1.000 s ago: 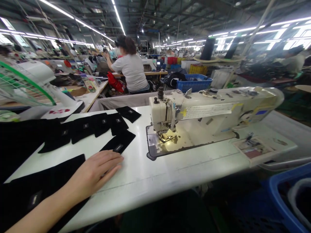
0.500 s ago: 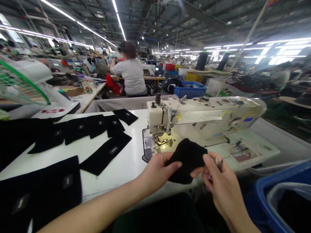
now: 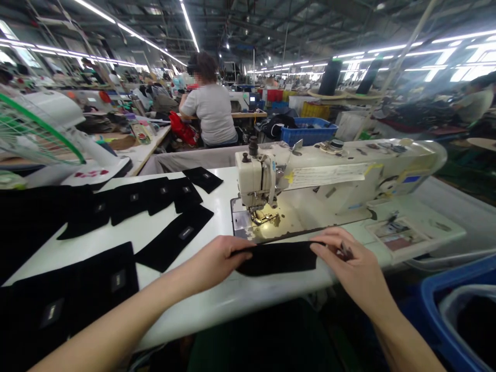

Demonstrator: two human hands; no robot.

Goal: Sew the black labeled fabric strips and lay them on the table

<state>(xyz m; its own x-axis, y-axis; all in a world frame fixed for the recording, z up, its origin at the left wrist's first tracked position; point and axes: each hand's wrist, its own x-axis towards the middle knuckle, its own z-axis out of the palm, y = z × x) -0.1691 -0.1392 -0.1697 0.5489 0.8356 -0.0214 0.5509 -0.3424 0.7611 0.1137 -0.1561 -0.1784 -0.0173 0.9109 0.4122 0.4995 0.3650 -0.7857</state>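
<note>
Head view: my left hand [image 3: 222, 258] and right hand [image 3: 358, 266] pinch a black, flat cloth piece [image 3: 282, 258] by its upper corners, before the cream metal sewing machine [image 3: 349, 194]. I'm apparently straightening it; next calls for keeping that edge even.

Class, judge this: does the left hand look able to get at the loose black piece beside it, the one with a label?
Probably yes: the labelled black piece lies uncovered just beyond the left hand, though its fingers first need to release the held cloth.
</note>
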